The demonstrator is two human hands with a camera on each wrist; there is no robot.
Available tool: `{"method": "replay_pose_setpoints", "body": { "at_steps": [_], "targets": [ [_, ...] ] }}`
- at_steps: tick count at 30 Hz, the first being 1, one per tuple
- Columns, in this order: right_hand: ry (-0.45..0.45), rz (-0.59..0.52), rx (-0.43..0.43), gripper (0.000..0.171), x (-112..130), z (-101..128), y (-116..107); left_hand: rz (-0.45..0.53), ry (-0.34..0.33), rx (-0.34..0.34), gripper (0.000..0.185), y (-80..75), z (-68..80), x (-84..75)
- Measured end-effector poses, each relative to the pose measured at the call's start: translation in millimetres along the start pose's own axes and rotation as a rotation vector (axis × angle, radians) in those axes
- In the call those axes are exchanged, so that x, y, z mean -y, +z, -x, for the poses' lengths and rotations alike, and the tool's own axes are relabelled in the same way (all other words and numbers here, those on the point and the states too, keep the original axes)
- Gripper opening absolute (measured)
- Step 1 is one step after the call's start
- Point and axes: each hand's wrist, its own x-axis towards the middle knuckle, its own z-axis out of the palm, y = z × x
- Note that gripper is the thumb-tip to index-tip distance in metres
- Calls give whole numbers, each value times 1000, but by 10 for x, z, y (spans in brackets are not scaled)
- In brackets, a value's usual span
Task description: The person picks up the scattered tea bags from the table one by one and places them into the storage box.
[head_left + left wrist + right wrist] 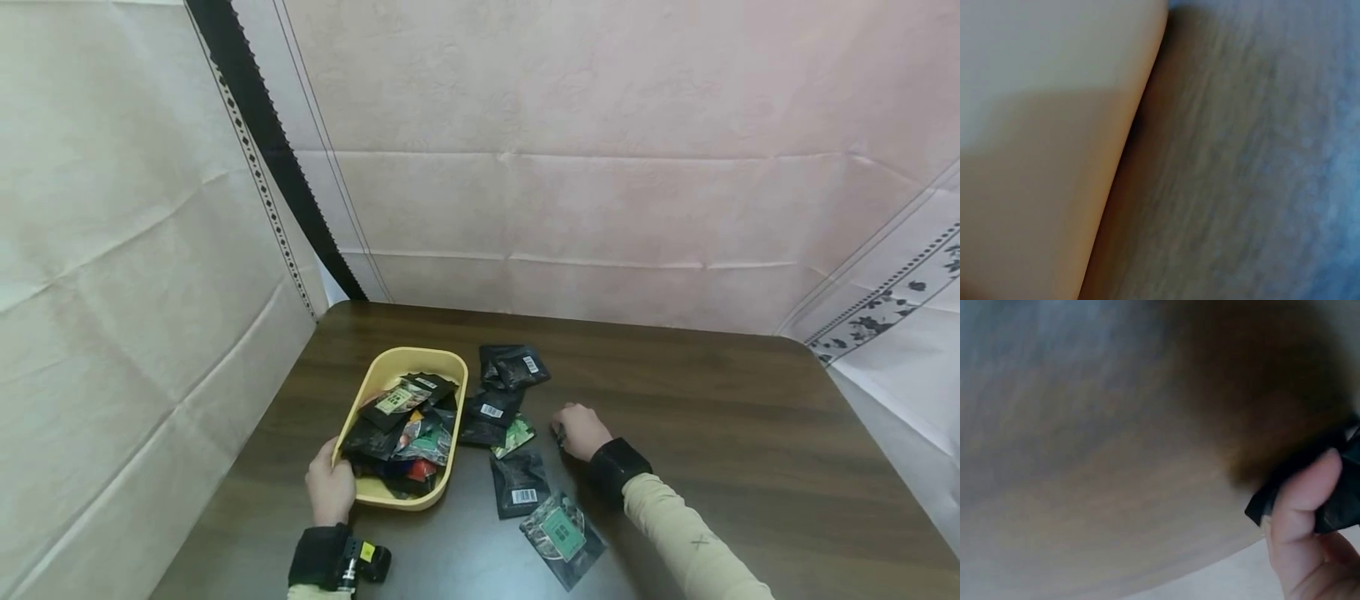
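Observation:
A yellow oval tray (450,367) stands left of centre on the dark wooden table and holds several dark foil packets (397,417). My left hand (332,479) grips the tray's near-left rim. The left wrist view shows only the tray's wall (1041,156) against the tabletop. My right hand (572,431) rests curled on the table to the right of the loose packets. In the right wrist view its fingers (1300,500) pinch a small black packet (1342,500). That packet is barely visible under the hand in the head view.
Loose packets lie on the table (712,433) right of the tray: a pair (513,367) at the back, barcoded ones (491,412) (519,483), a green one (513,435), and a teal-labelled one (562,537) nearest me. Cloth-covered walls enclose the table.

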Motion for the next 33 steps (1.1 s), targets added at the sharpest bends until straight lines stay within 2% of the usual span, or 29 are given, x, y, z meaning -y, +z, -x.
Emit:
{"method": "replay_pose_setpoints", "body": {
  "at_steps": [4, 8, 13, 22, 29, 33],
  "targets": [
    [87, -57, -21, 22, -3, -24, -71, 6, 1, 0, 45, 16, 7, -19],
    [75, -59, -78, 20, 82, -99, -172, 9, 1, -2, 46, 11, 12, -40],
    [15, -110, -121, 20, 407, -235, -343, 15, 7, -13, 46, -5, 17, -52],
    [-199, -105, -113, 18, 1057, -512, -440, -8, 30, -12, 46, -9, 22, -59],
    [-249, -104, -61, 20, 1486, -692, -399, 4, 28, -34, 46, 7, 8, -23],
    [-284, -82, -61, 20, 1677, -764, -380, 22, 25, -30, 46, 20, 18, -14]
  ]
}}
